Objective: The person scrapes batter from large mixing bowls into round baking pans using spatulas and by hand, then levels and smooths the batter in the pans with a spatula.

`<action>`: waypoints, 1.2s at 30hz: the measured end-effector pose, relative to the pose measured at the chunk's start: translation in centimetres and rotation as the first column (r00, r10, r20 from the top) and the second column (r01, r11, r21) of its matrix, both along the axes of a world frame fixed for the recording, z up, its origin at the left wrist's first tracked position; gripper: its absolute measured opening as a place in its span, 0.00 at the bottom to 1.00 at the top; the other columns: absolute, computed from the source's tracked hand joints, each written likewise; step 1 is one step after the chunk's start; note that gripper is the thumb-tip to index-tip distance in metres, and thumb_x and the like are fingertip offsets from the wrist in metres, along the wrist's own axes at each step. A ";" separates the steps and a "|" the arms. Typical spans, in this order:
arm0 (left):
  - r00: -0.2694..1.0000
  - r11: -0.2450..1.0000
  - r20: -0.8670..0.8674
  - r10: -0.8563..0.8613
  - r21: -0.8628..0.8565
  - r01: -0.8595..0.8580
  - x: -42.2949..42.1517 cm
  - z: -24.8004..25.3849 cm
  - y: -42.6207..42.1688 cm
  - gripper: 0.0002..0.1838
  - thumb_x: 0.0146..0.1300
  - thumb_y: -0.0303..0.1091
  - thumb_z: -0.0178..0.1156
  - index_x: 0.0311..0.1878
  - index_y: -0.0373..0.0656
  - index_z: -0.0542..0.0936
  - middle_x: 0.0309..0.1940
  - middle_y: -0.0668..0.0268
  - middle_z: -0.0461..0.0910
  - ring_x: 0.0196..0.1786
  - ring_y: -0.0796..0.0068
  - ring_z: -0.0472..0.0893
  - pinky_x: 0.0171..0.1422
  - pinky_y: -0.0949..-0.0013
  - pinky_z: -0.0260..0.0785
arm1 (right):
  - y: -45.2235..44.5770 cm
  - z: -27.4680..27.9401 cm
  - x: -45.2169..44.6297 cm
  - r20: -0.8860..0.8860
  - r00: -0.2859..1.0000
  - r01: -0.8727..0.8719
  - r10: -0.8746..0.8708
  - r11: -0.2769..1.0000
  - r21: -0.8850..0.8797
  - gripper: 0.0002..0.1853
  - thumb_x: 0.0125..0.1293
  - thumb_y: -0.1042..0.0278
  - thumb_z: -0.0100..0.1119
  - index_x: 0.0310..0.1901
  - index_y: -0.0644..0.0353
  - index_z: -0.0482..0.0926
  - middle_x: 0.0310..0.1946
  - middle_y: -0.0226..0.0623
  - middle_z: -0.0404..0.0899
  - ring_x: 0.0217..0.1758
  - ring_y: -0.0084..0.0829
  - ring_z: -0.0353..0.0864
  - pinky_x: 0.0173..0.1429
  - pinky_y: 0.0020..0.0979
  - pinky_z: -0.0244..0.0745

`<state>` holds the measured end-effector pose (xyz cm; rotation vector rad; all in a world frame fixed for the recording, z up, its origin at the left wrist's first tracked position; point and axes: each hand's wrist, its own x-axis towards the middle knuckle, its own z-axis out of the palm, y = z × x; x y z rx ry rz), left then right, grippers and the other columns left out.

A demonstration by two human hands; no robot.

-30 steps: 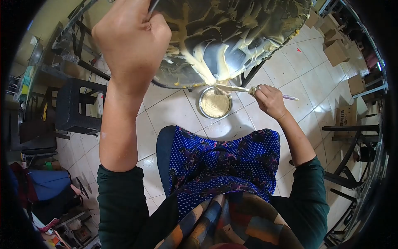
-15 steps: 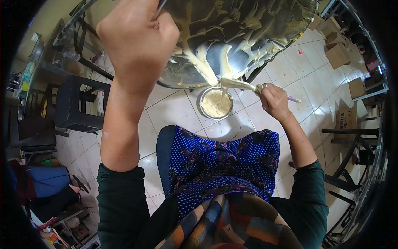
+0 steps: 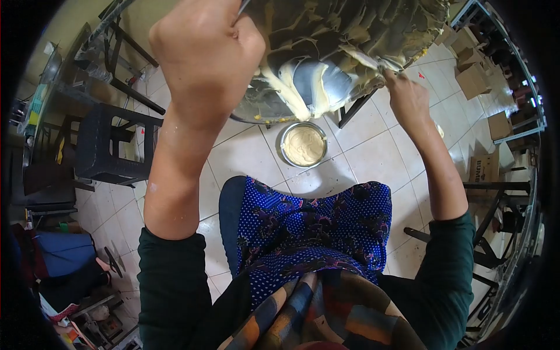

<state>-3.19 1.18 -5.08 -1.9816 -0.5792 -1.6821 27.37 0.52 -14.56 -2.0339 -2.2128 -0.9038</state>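
A large metal bowl (image 3: pixel 350 29), tilted toward me, is smeared inside with pale cream-coloured batter. My left hand (image 3: pixel 204 46) is closed in a fist on the bowl's rim at its left side. My right hand (image 3: pixel 405 96) is closed round the handle of a spatula (image 3: pixel 363 58), whose batter-coated blade lies against the inner wall at the right. Thick streaks of batter (image 3: pixel 319 90) run down to the bowl's lower lip. Below that lip, a small round metal container (image 3: pixel 304 144) on the floor holds more of the batter.
A black plastic stool (image 3: pixel 116 143) stands on the left. At the right are cardboard boxes (image 3: pixel 472 79), a metal shelf (image 3: pixel 525 76) and dark wooden legs (image 3: pixel 496 186). Folded clothes (image 3: pixel 64 256) lie at the lower left. The floor (image 3: pixel 251 157) is white tile.
My right hand has moved up and to the right, carrying the spatula from above the small container to the bowl's right inner wall. My left hand has shifted slightly right.
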 end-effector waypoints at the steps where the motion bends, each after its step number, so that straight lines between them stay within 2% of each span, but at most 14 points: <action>1: 1.000 1.000 0.002 0.005 -0.008 -0.005 0.1 0.2 -0.4 0.24 0.38 0.10 0.46 0.43 0.24 0.77 0.37 0.42 0.79 0.41 0.53 0.83 0.47 0.66 0.74 | -0.5 -0.7 0.5 -0.069 0.997 -0.026 0.026 1.000 0.013 0.14 0.61 0.72 0.49 0.49 0.54 0.72 0.32 0.42 0.78 0.29 0.43 0.82 0.29 0.38 0.75; 9: 0.998 0.991 -0.058 -0.008 0.136 0.016 -0.3 0.3 0.3 0.23 0.36 0.10 0.47 0.42 0.24 0.77 0.39 0.42 0.79 0.42 0.49 0.82 0.48 0.65 0.74 | -1.0 -3.3 0.6 -0.254 0.964 0.076 -0.072 0.997 0.006 0.07 0.62 0.71 0.48 0.40 0.57 0.74 0.27 0.46 0.79 0.30 0.45 0.81 0.32 0.43 0.75; 16: 1.000 0.997 0.002 0.028 0.073 -0.028 0.6 0.8 -0.2 0.21 0.36 0.10 0.48 0.39 0.25 0.77 0.38 0.42 0.79 0.42 0.50 0.82 0.48 0.64 0.74 | -2.9 -6.6 -4.4 -0.466 0.885 -0.073 0.000 0.988 -0.139 0.09 0.59 0.72 0.46 0.37 0.56 0.77 0.27 0.48 0.80 0.29 0.48 0.81 0.34 0.46 0.75; 18: 0.999 0.998 0.006 0.032 0.056 -0.032 0.8 0.9 -0.2 0.20 0.36 0.10 0.48 0.37 0.25 0.77 0.38 0.43 0.79 0.42 0.50 0.82 0.48 0.64 0.74 | -3.6 -7.1 -6.3 -0.537 0.838 -0.151 0.094 0.986 -0.064 0.06 0.60 0.70 0.50 0.35 0.58 0.77 0.26 0.49 0.80 0.27 0.48 0.80 0.32 0.46 0.74; 24: 0.999 0.998 -0.008 0.036 0.053 -0.036 1.0 1.0 -0.1 0.16 0.35 0.11 0.49 0.33 0.26 0.76 0.38 0.43 0.80 0.40 0.50 0.82 0.46 0.63 0.75 | -4.3 -7.7 -10.0 -0.674 0.735 -0.159 0.072 0.985 -0.068 0.09 0.63 0.66 0.53 0.30 0.62 0.76 0.23 0.49 0.79 0.26 0.50 0.79 0.31 0.46 0.72; 26: 0.999 0.997 0.002 0.045 0.068 -0.045 1.0 1.1 0.1 0.17 0.36 0.11 0.49 0.34 0.25 0.76 0.38 0.43 0.80 0.40 0.51 0.82 0.46 0.64 0.75 | -4.2 -8.2 -10.1 -0.871 0.485 -0.292 0.074 0.953 -0.082 0.11 0.64 0.66 0.54 0.27 0.64 0.76 0.21 0.52 0.77 0.23 0.53 0.75 0.29 0.45 0.69; 27: 0.999 0.997 0.002 0.044 0.068 -0.044 0.9 1.2 0.1 0.17 0.36 0.11 0.49 0.34 0.25 0.76 0.38 0.43 0.80 0.40 0.51 0.82 0.46 0.64 0.75 | -4.2 -8.0 -10.1 -0.918 0.395 -0.321 -0.027 0.932 -0.166 0.13 0.65 0.65 0.55 0.26 0.66 0.76 0.17 0.47 0.76 0.17 0.42 0.70 0.27 0.38 0.65; 28: 0.999 0.998 0.002 0.044 0.049 -0.044 0.9 1.2 0.0 0.17 0.36 0.11 0.49 0.35 0.25 0.77 0.39 0.43 0.80 0.41 0.51 0.82 0.47 0.64 0.75 | -4.1 -8.2 -9.7 -0.919 0.394 -0.320 -0.028 0.933 -0.166 0.13 0.65 0.65 0.55 0.26 0.66 0.76 0.17 0.47 0.76 0.17 0.42 0.70 0.27 0.38 0.65; 30: 0.999 0.999 0.001 0.044 0.032 -0.044 0.5 1.2 0.0 0.18 0.36 0.11 0.49 0.36 0.25 0.77 0.39 0.43 0.80 0.42 0.51 0.82 0.47 0.64 0.75 | -3.8 -8.7 -8.5 -0.974 0.065 -0.414 -0.218 0.882 -0.225 0.15 0.66 0.64 0.54 0.28 0.68 0.76 0.15 0.37 0.72 0.18 0.26 0.65 0.26 0.31 0.62; 31: 0.999 0.998 -0.007 0.037 0.046 -0.037 0.3 1.0 0.1 0.19 0.36 0.11 0.49 0.37 0.25 0.77 0.39 0.43 0.79 0.42 0.51 0.82 0.47 0.64 0.75 | -4.2 -7.9 -7.9 -0.971 0.048 -0.444 -0.236 0.865 -0.232 0.14 0.67 0.65 0.54 0.29 0.70 0.76 0.15 0.29 0.69 0.22 0.17 0.63 0.26 0.27 0.61; 32: 0.999 0.998 -0.013 0.032 0.060 -0.031 0.2 0.9 0.2 0.19 0.36 0.11 0.48 0.37 0.25 0.77 0.39 0.42 0.79 0.43 0.51 0.82 0.48 0.64 0.75 | -4.7 -7.2 -7.5 -0.970 0.049 -0.447 -0.237 0.863 -0.234 0.14 0.67 0.65 0.54 0.29 0.70 0.76 0.15 0.29 0.69 0.22 0.17 0.63 0.26 0.27 0.61; 34: 1.000 0.998 -0.007 0.017 0.067 -0.016 0.1 0.7 0.3 0.19 0.36 0.11 0.48 0.37 0.25 0.77 0.39 0.42 0.79 0.43 0.50 0.82 0.48 0.64 0.74 | -6.2 -6.4 -7.0 -0.990 0.138 -0.357 0.029 0.934 -0.023 0.11 0.65 0.70 0.56 0.27 0.69 0.75 0.17 0.34 0.71 0.19 0.22 0.65 0.26 0.28 0.62; 35: 1.000 0.997 -0.001 -0.002 0.078 0.003 0.1 0.7 0.3 0.19 0.37 0.10 0.48 0.37 0.25 0.77 0.39 0.42 0.79 0.43 0.50 0.82 0.48 0.64 0.74 | -6.6 -6.5 -6.5 -0.990 0.137 -0.360 0.028 0.933 -0.024 0.11 0.65 0.70 0.56 0.27 0.69 0.75 0.17 0.34 0.71 0.19 0.22 0.65 0.26 0.28 0.62; 36: 1.000 0.997 -0.001 0.000 0.077 0.000 0.1 0.6 0.2 0.19 0.37 0.10 0.48 0.37 0.25 0.77 0.39 0.42 0.79 0.43 0.50 0.82 0.48 0.64 0.74 | -7.1 -6.7 -5.9 -0.950 0.263 -0.339 0.167 0.938 0.071 0.09 0.62 0.72 0.57 0.27 0.68 0.75 0.18 0.37 0.71 0.19 0.26 0.67 0.26 0.29 0.63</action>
